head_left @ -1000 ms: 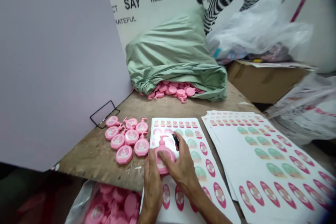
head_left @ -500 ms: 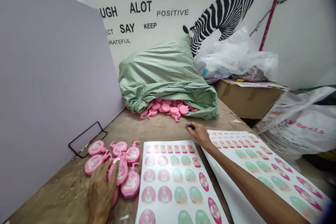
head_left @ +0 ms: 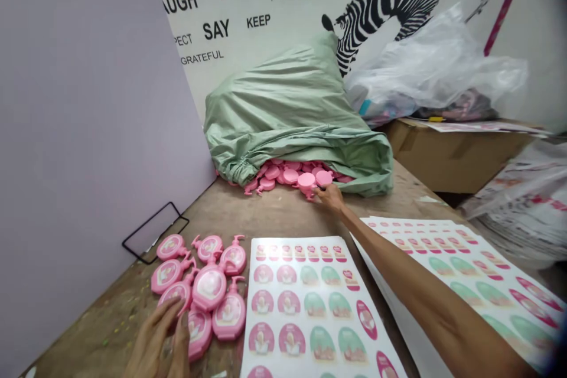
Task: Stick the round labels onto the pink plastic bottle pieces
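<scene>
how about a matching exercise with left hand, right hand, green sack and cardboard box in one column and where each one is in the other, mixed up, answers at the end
Column one
1. left hand
2. right hand
3. green sack
4. cardboard box

Column two
A. beneath a clear plastic bag
B. at the plain pink bottles by the sack's mouth
C. lying mouth-open on the table
D. at the labelled pink bottles

Right pairs: 1-D, 2-B, 3-C, 4-A

Left hand [head_left: 155, 349] bare, fingers slim. Right hand [head_left: 331, 198] bare, slim wrist. Right forearm [head_left: 420, 292] bare, lean, smooth-contoured, widening toward elbow.
</scene>
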Motion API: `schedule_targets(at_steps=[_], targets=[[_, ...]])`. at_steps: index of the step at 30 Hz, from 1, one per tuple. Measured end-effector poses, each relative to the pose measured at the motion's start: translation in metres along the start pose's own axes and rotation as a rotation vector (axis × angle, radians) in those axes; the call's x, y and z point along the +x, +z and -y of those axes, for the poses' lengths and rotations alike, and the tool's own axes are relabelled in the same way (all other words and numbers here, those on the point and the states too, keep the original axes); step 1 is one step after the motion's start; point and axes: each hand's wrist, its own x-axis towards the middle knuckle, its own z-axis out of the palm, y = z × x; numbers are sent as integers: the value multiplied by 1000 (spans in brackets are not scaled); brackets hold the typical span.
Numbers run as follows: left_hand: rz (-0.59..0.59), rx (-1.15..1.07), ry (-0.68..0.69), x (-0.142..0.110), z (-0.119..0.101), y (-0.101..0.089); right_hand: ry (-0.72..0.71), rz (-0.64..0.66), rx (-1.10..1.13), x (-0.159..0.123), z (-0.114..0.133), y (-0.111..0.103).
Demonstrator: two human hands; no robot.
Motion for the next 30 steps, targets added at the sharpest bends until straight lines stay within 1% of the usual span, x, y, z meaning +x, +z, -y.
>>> schedule_targets(at_steps=[2,3,4,6,7,8,9,10,11,12,13,14,15,16,18,20,21,22,23,26,28,30], targets=[[45,-58,-58,11,-16,-2,-122,50,-5,-24,0,-20],[100,-94,-101,17,-27,-4,-186,94,-6,-39,0,-30],[140,-141,-141,25,-38,-6,-247,153,-5,-56,2,-41],[251,-306,-246,40,-61,-7,-354,304,1,-93,9,-58],[351,-419,-309,46,-72,-6,-423,418,4,-112,15,-65],[477,-542,-393,51,-81,-4,-578,583,-21,-130,23,-71],[616,-684,-456,53,-88,-1,-698,699,-36,-147,32,-75],[784,-812,-527,52,-94,2,-775,792,-42,-163,42,-77],[928,-909,-583,49,-98,3,-833,861,-43,-178,51,-77],[1045,-984,-636,43,-101,4,-878,901,-38,-190,60,-76],[1126,-1039,-698,36,-103,3,-907,923,-31,-200,66,-73],[1161,-1081,-770,28,-103,1,-924,922,-15,-209,70,-69],[1157,-1115,-851,21,-102,-1,-921,886,14,-216,72,-63],[1107,-1145,-940,14,-100,-4,-895,811,56,-223,72,-56],[910,-1187,-1073,5,-92,-9,-776,599,162,-238,65,-39],[710,-1195,-1120,4,-84,-11,-620,419,247,-259,55,-17],[653,-1205,-1124,5,-80,-11,-554,381,264,-272,51,-5],[632,-1224,-1125,6,-78,-9,-504,347,269,-285,47,8],[644,-1251,-1125,8,-77,-6,-471,313,251,-299,44,20],[714,-1338,-1118,12,-80,10,-463,111,128,-330,37,53],[770,-1375,-1115,11,-85,22,-503,-28,53,-340,33,66],[822,-1397,-1116,8,-87,33,-549,-132,-4,-343,28,72]])
